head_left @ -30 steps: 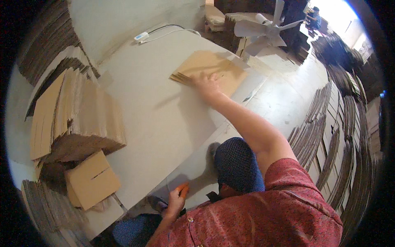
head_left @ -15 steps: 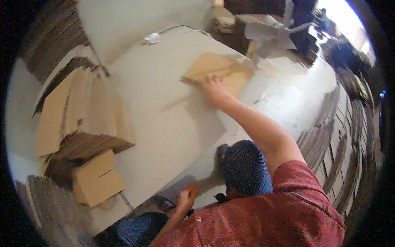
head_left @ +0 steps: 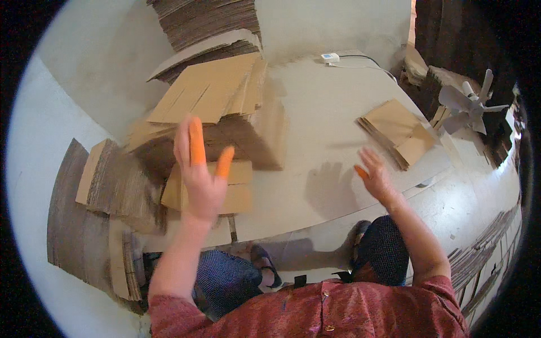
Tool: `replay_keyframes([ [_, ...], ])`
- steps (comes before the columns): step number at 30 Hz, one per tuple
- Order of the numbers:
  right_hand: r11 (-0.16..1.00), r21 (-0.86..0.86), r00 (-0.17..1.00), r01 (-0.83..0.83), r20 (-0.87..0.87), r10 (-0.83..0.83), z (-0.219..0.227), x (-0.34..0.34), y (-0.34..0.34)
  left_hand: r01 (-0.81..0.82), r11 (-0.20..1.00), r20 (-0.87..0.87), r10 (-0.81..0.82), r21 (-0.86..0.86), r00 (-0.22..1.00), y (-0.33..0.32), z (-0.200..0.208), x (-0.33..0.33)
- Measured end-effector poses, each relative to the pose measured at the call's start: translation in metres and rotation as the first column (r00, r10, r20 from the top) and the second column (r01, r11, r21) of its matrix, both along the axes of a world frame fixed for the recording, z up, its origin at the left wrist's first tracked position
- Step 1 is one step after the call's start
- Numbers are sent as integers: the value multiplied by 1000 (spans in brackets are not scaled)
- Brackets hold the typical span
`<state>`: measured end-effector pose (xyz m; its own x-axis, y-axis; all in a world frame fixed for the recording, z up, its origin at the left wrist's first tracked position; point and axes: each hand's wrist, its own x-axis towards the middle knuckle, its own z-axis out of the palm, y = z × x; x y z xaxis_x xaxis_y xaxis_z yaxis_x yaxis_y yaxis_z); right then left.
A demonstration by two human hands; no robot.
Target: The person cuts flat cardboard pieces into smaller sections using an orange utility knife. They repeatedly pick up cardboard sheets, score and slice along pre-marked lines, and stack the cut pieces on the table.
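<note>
Head view: The large cardboard stack (head_left: 203, 93) lies directly ahead of the left hand (head_left: 203, 183), the nearer hand; contact cannot be determined. Left hand: raised, fingers spread, pointing away from the body. The small cardboard pile (head_left: 397, 129) lies on the table (head_left: 315, 129), just beyond the right hand (head_left: 376, 177), long axis slanting from far left to near right. Right hand: above the table, fingers extended, empty.

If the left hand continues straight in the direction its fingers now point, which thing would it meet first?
Probably the large stack of cardboard sheets: the left hand points toward it. Depth is unclear from this single view, so the hand might instead pass above the stack.
</note>
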<state>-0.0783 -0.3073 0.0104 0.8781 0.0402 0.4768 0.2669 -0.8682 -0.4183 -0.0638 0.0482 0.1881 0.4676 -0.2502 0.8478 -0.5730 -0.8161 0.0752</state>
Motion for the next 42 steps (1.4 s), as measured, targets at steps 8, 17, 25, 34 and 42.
replay_keyframes([
  [8, 919, 246, 940, -307, -75, 333, 26, -66, 71, 6, 984, -267, 43, 178, 963, 38, 47, 56],
  [17, 836, 391, 909, -386, 8, 416, 56, -88, 112, 103, 982, -697, -186, -160, 692, 73, 89, 70],
  [25, 171, 960, 917, -221, 144, 373, 107, -107, 136, 559, 825, -308, -512, 85, 802, 8, 31, -45],
  [34, -60, 997, 965, 40, -23, 262, 69, -155, 106, 463, 838, -312, -375, 289, 873, 33, -118, -92],
  [42, 593, 800, 948, 93, -252, 193, 28, -164, 85, -43, 747, -414, 415, 663, 810, 81, -138, -33],
])
